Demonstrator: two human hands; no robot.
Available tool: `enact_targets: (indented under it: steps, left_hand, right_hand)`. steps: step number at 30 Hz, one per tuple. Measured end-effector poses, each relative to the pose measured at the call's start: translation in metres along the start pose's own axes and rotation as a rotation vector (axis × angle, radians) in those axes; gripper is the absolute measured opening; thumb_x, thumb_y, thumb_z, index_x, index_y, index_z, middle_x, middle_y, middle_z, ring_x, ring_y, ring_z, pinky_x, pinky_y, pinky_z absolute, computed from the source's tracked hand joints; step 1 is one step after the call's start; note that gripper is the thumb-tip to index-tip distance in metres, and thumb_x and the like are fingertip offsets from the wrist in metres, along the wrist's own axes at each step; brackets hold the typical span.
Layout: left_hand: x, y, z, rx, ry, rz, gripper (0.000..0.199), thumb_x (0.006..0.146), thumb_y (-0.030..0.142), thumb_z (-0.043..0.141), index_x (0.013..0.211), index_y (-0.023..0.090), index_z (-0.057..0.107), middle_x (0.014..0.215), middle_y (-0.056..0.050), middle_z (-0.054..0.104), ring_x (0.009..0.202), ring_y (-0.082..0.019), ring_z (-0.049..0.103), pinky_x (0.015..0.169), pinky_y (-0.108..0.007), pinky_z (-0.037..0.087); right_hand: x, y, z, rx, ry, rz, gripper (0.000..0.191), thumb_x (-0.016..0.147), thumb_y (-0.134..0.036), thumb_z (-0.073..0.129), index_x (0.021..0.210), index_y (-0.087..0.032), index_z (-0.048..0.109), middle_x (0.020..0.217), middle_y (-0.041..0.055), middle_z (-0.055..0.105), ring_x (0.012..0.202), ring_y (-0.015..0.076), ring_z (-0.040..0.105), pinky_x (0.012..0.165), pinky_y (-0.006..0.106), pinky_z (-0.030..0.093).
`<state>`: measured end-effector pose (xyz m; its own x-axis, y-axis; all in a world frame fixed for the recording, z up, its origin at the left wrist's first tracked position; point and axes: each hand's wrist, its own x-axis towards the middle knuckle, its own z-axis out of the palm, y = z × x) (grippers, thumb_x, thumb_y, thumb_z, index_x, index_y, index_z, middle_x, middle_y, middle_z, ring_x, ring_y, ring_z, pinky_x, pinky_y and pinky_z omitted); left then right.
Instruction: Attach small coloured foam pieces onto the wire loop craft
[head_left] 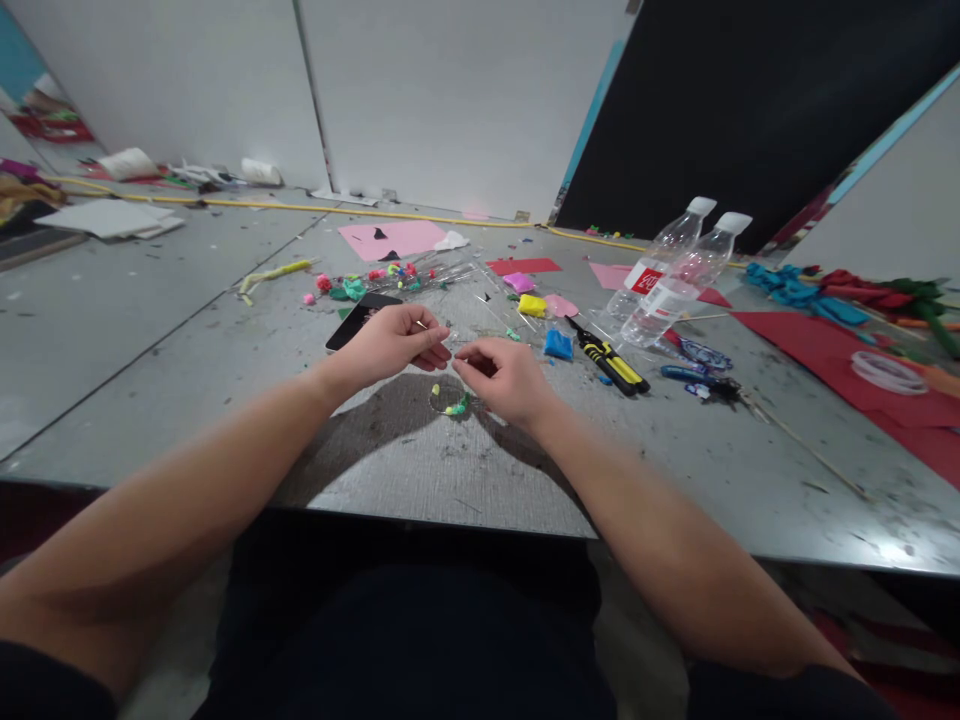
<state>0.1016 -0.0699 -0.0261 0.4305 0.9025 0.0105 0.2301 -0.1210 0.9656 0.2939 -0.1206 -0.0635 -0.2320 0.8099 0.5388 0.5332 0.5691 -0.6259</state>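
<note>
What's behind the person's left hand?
Partly behind the left hand, a dark, phone-like slab lies on the table, with small colourful pieces farther back. The slab's nearer right part is covered by the hand.

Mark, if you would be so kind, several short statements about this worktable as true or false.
1. The blue packet and the pliers lie on the grey tabletop. True.
2. The pliers are plain red. False: they are black and yellow.
3. The smartphone lies nearer the left hand than the right hand. True.
4. A small ring with yellow and green bits shows just below the hands in the picture. True.
5. Only one bottle is in view. False: two clear plastic bottles stand together on the right.
</note>
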Motion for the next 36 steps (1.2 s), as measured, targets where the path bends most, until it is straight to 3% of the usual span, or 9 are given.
enact_targets:
  steps: [7, 12, 18, 23, 30, 36]
  left_hand:
    - [0.002, -0.007, 0.002, -0.067, -0.029, -0.046, 0.014, 0.095, 0.016, 0.064, 0.088, 0.02, 0.052, 0.081, -0.005, 0.078, 0.075, -0.014, 0.076, 0.081, -0.032, 0.061]
    - [0.004, -0.008, 0.003, -0.146, -0.026, -0.05, 0.011, 0.095, 0.008, 0.057, 0.098, 0.018, 0.058, 0.089, -0.006, 0.079, 0.08, -0.013, 0.077, 0.089, -0.032, 0.06]
    - [0.0, 0.001, 0.002, -0.011, -0.017, -0.055, 0.016, 0.099, 0.023, 0.06, 0.084, 0.018, 0.057, 0.082, -0.007, 0.078, 0.066, -0.013, 0.072, 0.068, -0.027, 0.058]
    - [-0.006, 0.007, 0.0, 0.276, 0.012, 0.039, 0.027, 0.102, 0.035, 0.055, 0.078, 0.022, 0.052, 0.05, 0.004, 0.057, 0.039, -0.009, 0.047, 0.046, -0.025, 0.036]
    - [-0.008, 0.008, -0.001, 0.297, -0.007, 0.079, 0.024, 0.102, 0.032, 0.053, 0.081, 0.021, 0.055, 0.054, 0.005, 0.05, 0.047, -0.009, 0.041, 0.051, -0.025, 0.032]
    - [-0.007, 0.008, -0.003, 0.374, -0.176, 0.094, 0.024, 0.098, 0.03, 0.058, 0.078, 0.017, 0.066, 0.071, -0.002, 0.062, 0.062, -0.011, 0.052, 0.059, -0.025, 0.039]
  right_hand:
    - [0.0, 0.0, 0.0, -0.015, -0.017, -0.011, 0.014, 0.092, -0.031, 0.066, 0.086, -0.02, 0.074, 0.074, 0.002, 0.07, 0.065, 0.0154, 0.057, 0.065, 0.031, 0.043]
    - [0.0, 0.001, 0.001, -0.014, -0.02, -0.004, 0.014, 0.091, -0.03, 0.066, 0.086, -0.02, 0.074, 0.072, 0.0019, 0.069, 0.064, 0.0154, 0.056, 0.064, 0.031, 0.042]
    - [0.0, 0.001, 0.0, -0.015, -0.038, 0.002, 0.013, 0.091, -0.028, 0.066, 0.084, -0.02, 0.073, 0.072, 0.0017, 0.068, 0.064, 0.0152, 0.055, 0.064, 0.032, 0.042]
    - [0.001, 0.0, -0.001, -0.026, -0.06, 0.02, 0.012, 0.091, -0.029, 0.066, 0.084, -0.02, 0.071, 0.069, 0.0004, 0.065, 0.065, 0.0156, 0.055, 0.067, 0.032, 0.042]
    - [0.0, 0.001, 0.0, -0.018, -0.046, 0.022, 0.012, 0.091, -0.028, 0.066, 0.084, -0.02, 0.071, 0.069, 0.0003, 0.065, 0.065, 0.0154, 0.055, 0.067, 0.032, 0.043]
    - [0.001, 0.004, 0.001, -0.006, 0.087, 0.033, 0.014, 0.091, -0.03, 0.065, 0.082, -0.021, 0.071, 0.075, 0.0023, 0.07, 0.068, 0.0162, 0.059, 0.067, 0.032, 0.045]
